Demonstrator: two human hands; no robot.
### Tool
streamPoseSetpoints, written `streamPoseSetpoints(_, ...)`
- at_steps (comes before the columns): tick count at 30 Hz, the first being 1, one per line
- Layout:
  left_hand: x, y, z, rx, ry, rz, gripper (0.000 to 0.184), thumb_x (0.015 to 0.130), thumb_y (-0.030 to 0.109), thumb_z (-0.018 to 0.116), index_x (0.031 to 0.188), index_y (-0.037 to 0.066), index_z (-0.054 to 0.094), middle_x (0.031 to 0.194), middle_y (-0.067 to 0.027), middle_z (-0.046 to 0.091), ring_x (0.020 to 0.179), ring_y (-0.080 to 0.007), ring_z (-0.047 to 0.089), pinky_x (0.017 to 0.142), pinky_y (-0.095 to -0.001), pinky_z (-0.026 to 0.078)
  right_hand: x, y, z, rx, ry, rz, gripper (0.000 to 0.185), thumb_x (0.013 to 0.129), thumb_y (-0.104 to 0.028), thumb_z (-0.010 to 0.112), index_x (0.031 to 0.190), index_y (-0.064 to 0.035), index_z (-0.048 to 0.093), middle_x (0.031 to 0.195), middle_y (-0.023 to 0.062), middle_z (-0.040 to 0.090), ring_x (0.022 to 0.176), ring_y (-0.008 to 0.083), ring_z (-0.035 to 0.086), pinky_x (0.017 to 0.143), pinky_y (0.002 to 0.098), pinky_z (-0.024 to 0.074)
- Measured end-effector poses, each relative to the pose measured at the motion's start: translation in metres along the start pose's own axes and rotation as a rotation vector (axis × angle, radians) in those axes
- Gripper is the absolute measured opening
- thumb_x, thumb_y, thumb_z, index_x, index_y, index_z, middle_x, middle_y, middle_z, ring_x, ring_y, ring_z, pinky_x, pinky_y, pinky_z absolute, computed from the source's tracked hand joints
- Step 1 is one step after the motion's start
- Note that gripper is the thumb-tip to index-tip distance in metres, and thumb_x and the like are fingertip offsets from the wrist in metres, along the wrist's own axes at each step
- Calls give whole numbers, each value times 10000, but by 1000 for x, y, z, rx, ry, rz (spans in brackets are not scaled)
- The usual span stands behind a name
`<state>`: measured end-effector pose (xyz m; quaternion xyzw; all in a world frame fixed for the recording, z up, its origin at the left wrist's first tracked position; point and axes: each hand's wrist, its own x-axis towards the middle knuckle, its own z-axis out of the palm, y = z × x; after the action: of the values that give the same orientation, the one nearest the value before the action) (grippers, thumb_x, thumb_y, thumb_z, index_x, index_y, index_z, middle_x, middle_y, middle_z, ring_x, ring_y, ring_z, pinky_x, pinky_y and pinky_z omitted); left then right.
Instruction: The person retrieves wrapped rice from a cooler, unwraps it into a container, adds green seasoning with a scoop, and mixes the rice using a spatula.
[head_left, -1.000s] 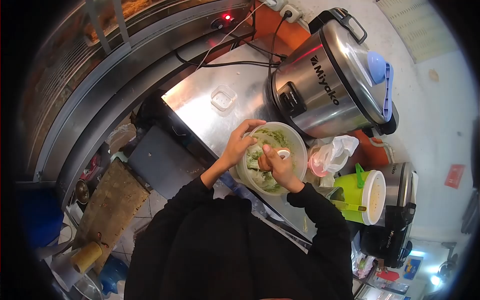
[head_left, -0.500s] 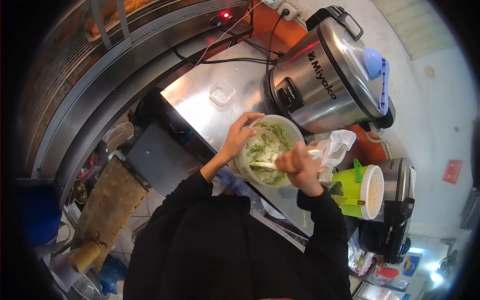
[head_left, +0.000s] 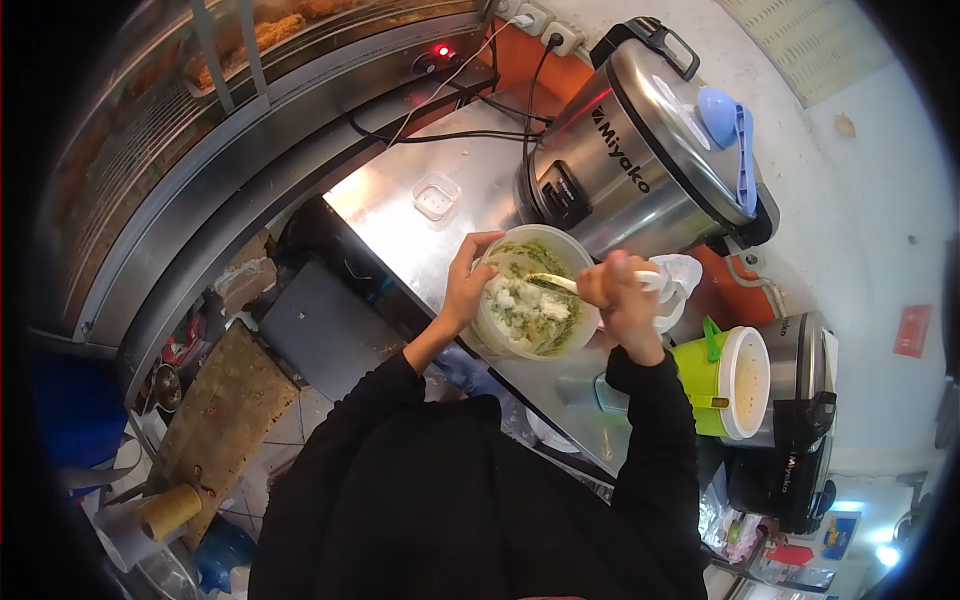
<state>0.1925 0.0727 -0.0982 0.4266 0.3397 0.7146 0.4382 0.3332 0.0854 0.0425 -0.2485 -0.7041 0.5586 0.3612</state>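
My left hand [head_left: 466, 285] grips the near-left rim of a translucent plastic tub [head_left: 545, 231], thumb inside and fingers outside. White, rice-like clumps [head_left: 515, 308] lie in the tub, mixed with a green paste that also smears the inner wall. My right hand [head_left: 622, 298] is closed around the handle of a white spoon [head_left: 556, 282], whose head dips into the mix. Slight blur softens the right fingers. Behind that hand sits a white plastic bag [head_left: 680, 278], partly covered.
A large steel rice cooker [head_left: 625, 150] stands behind the tub, with a blue scoop [head_left: 745, 160] on its lid. A green bucket [head_left: 700, 375] is to the right, beside a second cooker [head_left: 790, 400]. On the steel counter [head_left: 390, 215] lies a small clear lid [head_left: 437, 196]; cables run behind.
The spoon has shifted up and away within the tub, and my right hand has moved slightly right. More white clumps show on top. The left hand keeps its hold on the rim.
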Motion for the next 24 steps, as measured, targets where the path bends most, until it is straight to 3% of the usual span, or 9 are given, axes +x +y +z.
streamPoseSetpoints(5, -22, -4, 12, -24, 84, 3, 413, 622, 79, 386, 1021, -29, 382, 981, -130, 428, 952, -191, 390, 847, -286, 283, -24, 3, 2, 391, 134, -190, 448, 853, -290, 279, 453, -91, 295, 364, 11, 247, 339, 91, 212, 380, 254, 203)
streamPoseSetpoints(6, -28, -3, 16, -17, 84, 3, 413, 622, 79, 386, 1021, -29, 382, 981, -130, 428, 952, -191, 390, 847, -286, 283, -37, 34, 7, -93, 461, 48, 462, 848, -335, 272, 455, -94, 291, 371, -3, 227, 353, 83, 196, 390, 248, 198)
streamPoseSetpoints(9, -45, -1, 31, 84, 135, 65, 432, 627, 106, 392, 1033, -37, 359, 1020, -138, 389, 988, -202, 356, 868, -297, 258, -40, 62, 3, -21, 354, 304, 487, 847, -363, 248, 444, -94, 295, 386, -1, 265, 382, 81, 237, 409, 242, 212)
streamPoseSetpoints(11, -59, -7, 39, 92, 217, 52, 467, 635, 135, 403, 1062, -37, 324, 1053, -145, 360, 1007, -215, 336, 882, -310, 239, -39, 30, -13, -26, 306, 261, 499, 849, -361, 243, 430, -93, 280, 411, 3, 296, 402, 85, 254, 418, 235, 209)
streamPoseSetpoints(13, -70, -13, 46, 152, 205, 79, 486, 654, 168, 415, 1080, -35, 296, 1078, -147, 334, 1025, -220, 313, 891, -318, 220, -39, 0, -23, 404, 182, -145, 499, 850, -363, 235, 432, -95, 277, 443, -1, 316, 420, 87, 276, 425, 227, 215)
streamPoseSetpoints(14, -73, -14, 50, 146, 236, 109, 482, 665, 181, 416, 1079, -34, 296, 1083, -147, 328, 1030, -221, 305, 895, -320, 211, -41, 0, -21, 413, 192, -153, 499, 850, -363, 235, 432, -95, 277, 443, -1, 316, 420, 87, 276, 425, 227, 215)
streamPoseSetpoints(16, -79, -16, 53, 175, 259, 132, 486, 686, 214, 417, 1087, -24, 283, 1104, -146, 300, 1044, -222, 279, 905, -325, 180, -41, 3, -8, -182, 476, -282, 472, 842, -356, 290, 449, -96, 310, 439, -15, 303, 408, 79, 269, 416, 218, 212)
streamPoseSetpoints(20, -91, -14, 61, 212, 280, 124, 504, 685, 228, 420, 1099, -16, 267, 1115, -142, 284, 1049, -221, 266, 907, -326, 172, -23, 61, -6, 188, 192, 432, 438, 821, -299, 395, 446, -77, 351, 417, -32, 308, 389, 57, 262, 380, 218, 193)
streamPoseSetpoints(24, -89, -16, 63, 238, 303, 132, 523, 686, 254, 420, 1107, -7, 252, 1121, -135, 270, 1043, -218, 260, 903, -324, 174, -13, 5, -11, 148, 82, 156, 404, 809, -287, 422, 468, -74, 383, 422, -35, 324, 384, 50, 263, 364, 209, 190)
